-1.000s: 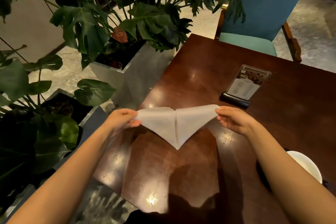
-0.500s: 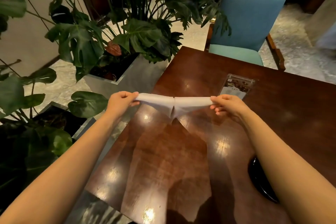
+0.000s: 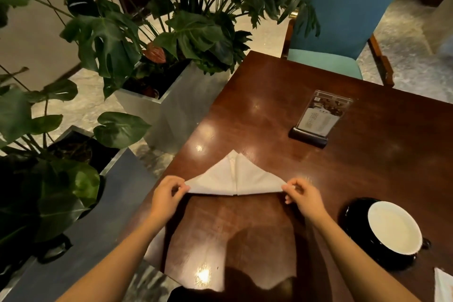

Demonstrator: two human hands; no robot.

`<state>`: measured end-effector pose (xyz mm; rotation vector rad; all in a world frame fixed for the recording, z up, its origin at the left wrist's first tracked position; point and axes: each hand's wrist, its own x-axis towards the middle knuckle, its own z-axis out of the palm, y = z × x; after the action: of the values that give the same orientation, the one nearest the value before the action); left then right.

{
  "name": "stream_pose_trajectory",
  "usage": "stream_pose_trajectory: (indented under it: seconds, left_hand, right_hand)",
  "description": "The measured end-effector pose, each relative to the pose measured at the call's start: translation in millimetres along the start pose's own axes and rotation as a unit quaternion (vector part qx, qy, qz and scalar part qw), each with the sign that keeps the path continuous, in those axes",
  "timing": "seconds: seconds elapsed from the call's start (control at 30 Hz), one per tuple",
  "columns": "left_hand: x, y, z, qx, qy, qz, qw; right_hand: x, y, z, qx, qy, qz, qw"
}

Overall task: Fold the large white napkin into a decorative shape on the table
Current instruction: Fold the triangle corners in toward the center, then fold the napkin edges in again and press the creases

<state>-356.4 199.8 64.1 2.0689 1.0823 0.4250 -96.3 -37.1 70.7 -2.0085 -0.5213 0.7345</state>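
The white napkin (image 3: 234,176) lies flat on the dark wooden table (image 3: 367,167) as a triangle, its point facing away from me and a centre seam running down to the near straight edge. My left hand (image 3: 169,192) pinches the napkin's left corner. My right hand (image 3: 301,193) pinches the right corner. Both hands rest low at the table surface, near the table's left edge.
A menu card in a clear stand (image 3: 318,119) sits behind the napkin to the right. A white bowl on a black saucer (image 3: 392,227) stands at the right. Another white napkin corner (image 3: 443,287) shows at bottom right. Metal planters with leafy plants (image 3: 152,39) line the left; a teal chair (image 3: 343,19) stands beyond.
The napkin was held in the air with its point hanging down; both hands flipped it over and laid it flat on the table, point now facing away.
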Motion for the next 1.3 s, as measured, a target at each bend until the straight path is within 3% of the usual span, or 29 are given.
stream_pose_trajectory:
  seconds: [0.17, 0.4, 0.6, 0.8, 1.3]
  left_hand:
    - [-21.9, -16.6, 10.9, 0.056, -0.062, -0.008, 0.997]
    - [-15.6, -12.9, 18.8, 0.190, -0.069, -0.007, 0.979]
    - [18.1, 31.5, 40.0, 0.136, -0.073, 0.010, 0.988]
    - [47.3, 50.7, 68.2, 0.104, -0.132, -0.061, 0.984]
    - [52.0, 58.5, 84.1, -0.002, -0.115, -0.061, 0.991]
  right_hand:
    - [-12.5, 18.7, 1.6, -0.164, -0.009, -0.037, 0.986]
    - [-6.3, 16.5, 9.7, -0.254, -0.023, -0.014, 0.967]
    - [20.3, -16.7, 32.6, -0.235, -0.014, -0.036, 0.971]
    - [52.5, -45.9, 74.4, -0.249, -0.045, -0.029, 0.967]
    - [61.8, -42.8, 106.9, -0.158, -0.020, -0.020, 0.987]
